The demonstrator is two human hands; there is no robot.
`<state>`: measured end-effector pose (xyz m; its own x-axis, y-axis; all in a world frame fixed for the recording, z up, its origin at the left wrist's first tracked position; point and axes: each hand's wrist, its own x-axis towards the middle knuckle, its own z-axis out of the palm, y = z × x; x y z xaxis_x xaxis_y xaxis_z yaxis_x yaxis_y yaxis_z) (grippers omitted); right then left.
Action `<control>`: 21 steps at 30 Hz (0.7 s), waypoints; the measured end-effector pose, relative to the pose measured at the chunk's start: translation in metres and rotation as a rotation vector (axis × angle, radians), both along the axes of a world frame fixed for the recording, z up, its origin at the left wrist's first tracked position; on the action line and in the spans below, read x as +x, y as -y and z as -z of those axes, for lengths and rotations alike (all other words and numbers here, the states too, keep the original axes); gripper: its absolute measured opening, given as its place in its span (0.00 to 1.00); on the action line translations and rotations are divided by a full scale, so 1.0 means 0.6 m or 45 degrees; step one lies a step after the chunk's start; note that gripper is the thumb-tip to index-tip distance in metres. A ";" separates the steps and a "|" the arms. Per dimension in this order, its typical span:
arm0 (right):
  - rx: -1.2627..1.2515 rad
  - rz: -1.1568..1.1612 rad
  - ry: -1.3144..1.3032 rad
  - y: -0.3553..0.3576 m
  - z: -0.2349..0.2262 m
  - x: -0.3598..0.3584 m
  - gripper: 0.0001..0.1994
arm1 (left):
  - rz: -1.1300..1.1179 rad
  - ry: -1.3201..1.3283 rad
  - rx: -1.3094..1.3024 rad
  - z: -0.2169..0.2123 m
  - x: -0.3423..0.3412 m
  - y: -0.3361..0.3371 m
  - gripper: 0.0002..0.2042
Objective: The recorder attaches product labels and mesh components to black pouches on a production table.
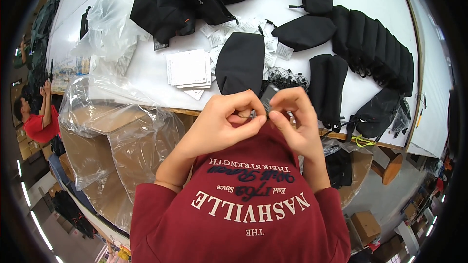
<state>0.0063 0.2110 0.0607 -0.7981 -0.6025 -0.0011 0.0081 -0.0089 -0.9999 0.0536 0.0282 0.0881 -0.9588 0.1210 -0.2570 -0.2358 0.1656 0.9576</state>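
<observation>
My left hand [231, 117] and my right hand [296, 117] meet at the table's near edge, in front of my chest. Both are closed in fingertip pinches. What they pinch is small and mostly hidden; a bit of thin dark cord seems to show at the left fingertips. A small dark grey flat piece [267, 96] shows between the hands. Just beyond them a black fabric pouch [241, 62] lies flat on the white table [151, 80]. Beside it is a heap of black cord loops [285, 79], with scattered white printed labels [219, 37] behind.
A stack of white cards [187, 68] lies left. Black bags [190, 2] pile at the back; a row of black pouches [373, 44] stands right. A plastic-lined cardboard box [87, 141] is at the table's left front. Far left, another person [36, 117] works.
</observation>
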 end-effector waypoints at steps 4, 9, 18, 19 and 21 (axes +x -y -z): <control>-0.250 0.420 0.475 -0.026 0.051 -0.028 0.03 | 0.021 -0.155 0.182 -0.012 -0.003 0.011 0.03; 0.031 0.139 0.911 -0.012 0.118 -0.020 0.12 | 0.336 -0.446 0.161 -0.018 -0.017 0.000 0.04; -0.155 -0.031 1.098 0.026 0.128 -0.011 0.08 | 0.711 -0.436 0.252 -0.004 -0.006 -0.006 0.02; -0.106 -0.075 1.028 0.027 0.132 -0.009 0.07 | 0.705 -0.459 0.292 -0.004 -0.007 -0.004 0.02; -0.067 -0.101 0.910 0.029 0.134 -0.002 0.05 | 0.613 -0.492 0.276 -0.005 -0.016 0.006 0.01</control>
<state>0.0049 0.1938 -0.0196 -0.5668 -0.6722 -0.4763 0.6628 -0.0288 -0.7482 0.0442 0.0247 0.0912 -0.8028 0.5705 0.1735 0.1841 -0.0397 0.9821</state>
